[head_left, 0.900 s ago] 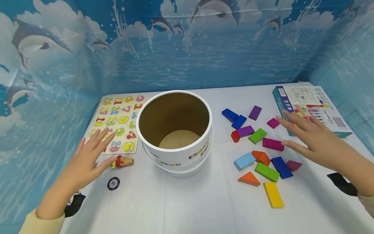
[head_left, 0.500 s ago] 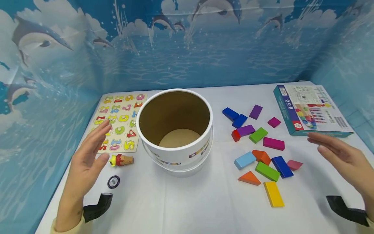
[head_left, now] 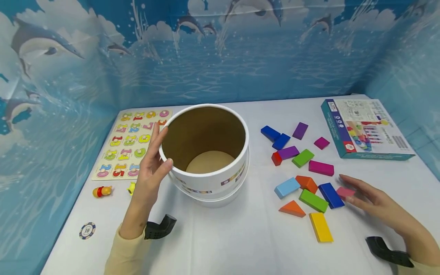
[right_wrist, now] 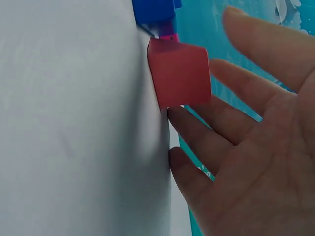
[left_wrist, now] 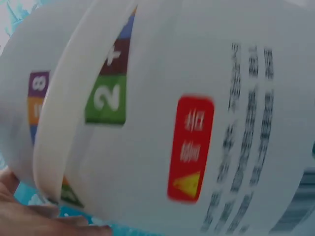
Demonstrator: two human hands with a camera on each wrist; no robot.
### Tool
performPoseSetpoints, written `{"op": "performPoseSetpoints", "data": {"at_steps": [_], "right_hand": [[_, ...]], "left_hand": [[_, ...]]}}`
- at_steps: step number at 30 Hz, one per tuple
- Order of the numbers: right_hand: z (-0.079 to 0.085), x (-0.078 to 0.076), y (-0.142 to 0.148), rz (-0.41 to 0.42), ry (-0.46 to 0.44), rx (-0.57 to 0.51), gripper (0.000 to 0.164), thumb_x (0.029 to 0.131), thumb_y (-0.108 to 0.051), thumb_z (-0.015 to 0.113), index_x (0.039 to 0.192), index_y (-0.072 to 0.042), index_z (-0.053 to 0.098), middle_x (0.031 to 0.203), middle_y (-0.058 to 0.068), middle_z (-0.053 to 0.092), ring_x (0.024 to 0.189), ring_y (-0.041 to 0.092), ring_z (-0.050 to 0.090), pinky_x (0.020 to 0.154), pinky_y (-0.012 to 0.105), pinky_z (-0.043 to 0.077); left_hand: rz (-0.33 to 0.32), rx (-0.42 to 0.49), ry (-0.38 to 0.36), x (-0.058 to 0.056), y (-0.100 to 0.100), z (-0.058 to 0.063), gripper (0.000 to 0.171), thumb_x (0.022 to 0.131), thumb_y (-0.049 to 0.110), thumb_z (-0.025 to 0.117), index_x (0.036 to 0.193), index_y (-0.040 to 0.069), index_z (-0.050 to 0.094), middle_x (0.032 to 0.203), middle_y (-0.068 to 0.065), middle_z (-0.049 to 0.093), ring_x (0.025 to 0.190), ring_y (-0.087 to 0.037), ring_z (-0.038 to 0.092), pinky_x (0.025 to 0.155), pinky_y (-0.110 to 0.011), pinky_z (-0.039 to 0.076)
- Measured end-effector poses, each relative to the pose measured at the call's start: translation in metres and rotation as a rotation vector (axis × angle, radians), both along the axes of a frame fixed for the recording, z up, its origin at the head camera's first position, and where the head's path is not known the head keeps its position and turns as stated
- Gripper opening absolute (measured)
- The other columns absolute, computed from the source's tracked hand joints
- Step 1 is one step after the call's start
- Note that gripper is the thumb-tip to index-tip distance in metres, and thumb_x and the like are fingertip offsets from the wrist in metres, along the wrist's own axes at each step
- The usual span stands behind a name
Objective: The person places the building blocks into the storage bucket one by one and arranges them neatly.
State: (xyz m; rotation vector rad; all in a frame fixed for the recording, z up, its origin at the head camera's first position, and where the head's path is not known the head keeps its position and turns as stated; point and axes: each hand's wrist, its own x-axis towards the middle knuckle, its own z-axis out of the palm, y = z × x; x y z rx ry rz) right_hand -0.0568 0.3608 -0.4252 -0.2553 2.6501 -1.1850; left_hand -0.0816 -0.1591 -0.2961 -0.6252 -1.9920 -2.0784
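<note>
A white bucket (head_left: 203, 191) stands upright on the white table, its brown inside showing. At its left rim is my left hand (head_left: 151, 172), thumb over the front of the rim and fingers along the outer side. The left wrist view shows the bucket's printed wall (left_wrist: 147, 147) up close, with fingers (left_wrist: 44, 221) low at the left. On the right, my right hand (head_left: 372, 200) lies around a pinkish-red block (head_left: 345, 193), thumb in front and fingers behind. In the right wrist view those fingers are spread, with fingertips right beside the red block (right_wrist: 182, 73).
Several coloured blocks, including a yellow one (head_left: 321, 227) and a dark blue one (head_left: 331, 195), lie right of the bucket. A boxed toy set (head_left: 372, 130) is at back right. Left are a number board (head_left: 117, 152), a small red-and-yellow figure (head_left: 102, 191) and a round chip (head_left: 87, 230).
My left hand has moved right to the bucket's rim, uncovering a figure and a chip while hiding others. The right hand has moved back from the box, then in to the pinkish-red block.
</note>
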Motion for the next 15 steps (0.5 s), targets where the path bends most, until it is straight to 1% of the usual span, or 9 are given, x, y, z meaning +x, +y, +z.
{"op": "performPoseSetpoints", "data": {"at_steps": [1,2,3,5,6,7,9,12,15], "right_hand": [[-0.001,0.000,-0.002,0.009,-0.003,-0.009,0.058,0.089,-0.021,0.053,0.140,-0.010,0.027,0.126,-0.030,0.029,0.106,-0.026,0.019,0.104,0.037,0.023],[-0.001,0.001,-0.003,0.015,-0.012,-0.016,0.058,0.089,-0.021,0.053,0.139,-0.010,0.027,0.126,-0.031,0.029,0.106,-0.026,0.019,0.101,0.051,0.021],[-0.001,0.001,-0.004,0.023,-0.011,-0.016,0.057,0.089,-0.021,0.053,0.139,-0.011,0.029,0.126,-0.031,0.029,0.107,-0.026,0.018,0.100,0.051,0.022],[-0.002,0.001,-0.006,0.043,0.022,0.004,0.053,0.089,-0.019,0.054,0.138,-0.013,0.033,0.127,-0.032,0.030,0.110,-0.025,0.017,0.102,0.025,0.027],[-0.002,0.001,-0.007,0.047,0.043,0.012,0.051,0.089,-0.018,0.054,0.136,-0.013,0.036,0.128,-0.031,0.031,0.112,-0.025,0.017,0.096,0.013,0.028],[-0.003,0.001,-0.008,0.053,0.062,0.014,0.050,0.088,-0.017,0.054,0.135,-0.013,0.038,0.128,-0.031,0.032,0.113,-0.024,0.017,0.095,0.013,0.029],[-0.004,0.000,-0.010,0.053,0.110,0.045,0.045,0.088,-0.016,0.054,0.132,-0.013,0.043,0.126,-0.032,0.034,0.115,-0.023,0.017,0.079,-0.003,0.024],[-0.006,-0.001,-0.012,0.036,0.145,0.068,0.041,0.089,-0.017,0.054,0.128,-0.012,0.048,0.122,-0.035,0.035,0.114,-0.023,0.019,0.077,-0.003,0.025],[-0.007,-0.002,-0.012,0.026,0.170,0.101,0.038,0.089,-0.018,0.053,0.126,-0.010,0.051,0.119,-0.039,0.033,0.112,-0.025,0.020,0.076,-0.004,0.026]], "left_hand": [[0.003,0.011,0.001,-0.001,0.002,-0.001,0.056,0.085,0.006,0.049,0.138,0.014,0.033,0.148,0.005,0.008,0.135,-0.012,0.000,0.106,-0.049,-0.001],[0.006,0.019,0.002,-0.002,0.004,-0.001,0.057,0.084,0.006,0.050,0.138,0.014,0.032,0.148,0.004,0.008,0.134,-0.012,0.000,0.105,-0.051,-0.001],[0.004,0.029,0.004,-0.003,0.005,-0.001,0.058,0.084,0.006,0.050,0.139,0.014,0.032,0.148,0.004,0.007,0.134,-0.012,0.000,0.105,-0.051,-0.001],[0.008,0.023,0.003,-0.004,0.006,0.001,0.058,0.083,0.004,0.050,0.138,0.014,0.033,0.148,0.004,0.008,0.134,-0.012,0.000,0.105,-0.051,-0.001],[0.009,0.011,0.001,-0.005,0.006,0.002,0.059,0.083,0.003,0.050,0.138,0.014,0.033,0.148,0.004,0.008,0.134,-0.011,0.000,0.105,-0.050,-0.001],[0.009,-0.006,-0.006,-0.006,0.006,0.003,0.059,0.082,0.001,0.050,0.138,0.014,0.034,0.148,0.005,0.008,0.134,-0.011,0.000,0.105,-0.050,0.001],[0.014,-0.054,-0.027,-0.009,0.005,0.007,0.060,0.081,0.000,0.052,0.137,0.014,0.035,0.148,0.007,0.009,0.134,-0.008,0.001,0.106,-0.050,0.003],[0.032,-0.123,-0.080,-0.013,0.005,0.011,0.060,0.081,0.000,0.055,0.136,0.015,0.037,0.147,0.010,0.012,0.133,-0.005,0.003,0.106,-0.048,0.006],[0.060,-0.169,-0.133,-0.016,0.004,0.015,0.058,0.081,0.003,0.058,0.135,0.012,0.039,0.146,0.009,0.015,0.132,-0.004,0.006,0.106,-0.048,0.007]]}}
